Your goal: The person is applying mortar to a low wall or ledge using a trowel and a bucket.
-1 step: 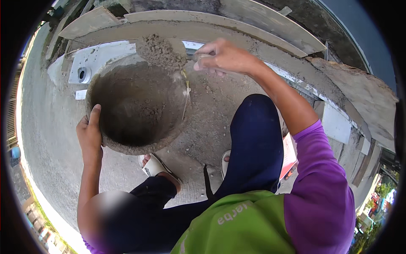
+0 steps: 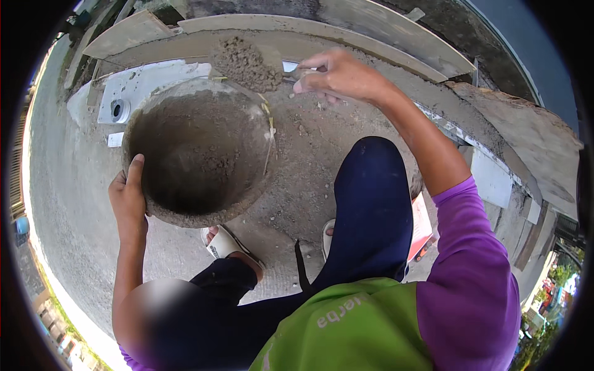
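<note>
We count first the ground [image 2: 74, 198], rough grey concrete strewn with grit [image 2: 302, 131]; then, ahead of us, one deep, round basin [image 2: 179, 123], its wall matt and crusted grey-brown, crumbs [image 2: 215, 162] clinging inside, its left rim gripped by our left hand [image 2: 128, 196], thumb over the edge, fingers mostly hidden behind. We list next, at the basin's far rim, one trowel [image 2: 272, 59], blade almost buried under a coarse, lumpy heap of mortar [image 2: 242, 65], its handle enclosed by the curled fingers of our right hand [image 2: 339, 75]; last, thin yellowish slivers [image 2: 265, 107] along the basin's right rim.
</note>
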Demonstrator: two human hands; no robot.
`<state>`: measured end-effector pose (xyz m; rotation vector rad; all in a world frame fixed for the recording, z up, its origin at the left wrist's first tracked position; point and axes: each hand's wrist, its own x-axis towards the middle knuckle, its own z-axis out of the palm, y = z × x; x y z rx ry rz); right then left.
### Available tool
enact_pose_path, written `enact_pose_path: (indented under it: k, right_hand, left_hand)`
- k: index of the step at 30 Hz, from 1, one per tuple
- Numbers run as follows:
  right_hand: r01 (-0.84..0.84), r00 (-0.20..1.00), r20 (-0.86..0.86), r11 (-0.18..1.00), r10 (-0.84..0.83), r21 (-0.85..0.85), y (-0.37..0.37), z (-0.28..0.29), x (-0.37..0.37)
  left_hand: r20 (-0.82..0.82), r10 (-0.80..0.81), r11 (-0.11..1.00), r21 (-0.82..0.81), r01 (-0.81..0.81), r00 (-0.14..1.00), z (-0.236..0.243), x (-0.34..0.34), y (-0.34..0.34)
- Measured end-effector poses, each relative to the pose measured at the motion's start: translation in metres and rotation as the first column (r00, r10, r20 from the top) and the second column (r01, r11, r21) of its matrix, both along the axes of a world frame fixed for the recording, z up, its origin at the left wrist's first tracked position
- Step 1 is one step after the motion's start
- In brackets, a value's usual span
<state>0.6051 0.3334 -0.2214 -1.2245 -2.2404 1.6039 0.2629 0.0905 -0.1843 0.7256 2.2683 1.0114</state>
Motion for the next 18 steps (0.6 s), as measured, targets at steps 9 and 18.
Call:
enact_pose_path:
  k: [9, 18]
  right_hand:
    - [-0.207, 0.836, 0.412, 0.488, -0.362, 0.848, 0.088, -0.077, 0.133]
    - [-0.085, 0.795, 0.44, 0.641, -0.418, 0.763, 0.117, -0.134, 0.185]
  left_hand:
    - [-0.043, 0.003, 1.0, 0.004, -0.003, 0.999, -0.003, 0.007, 0.007]
    - [-0.065, 0.0, 1.0, -0.004, -0.001, 0.998, -0.002, 0.006, 0.008]
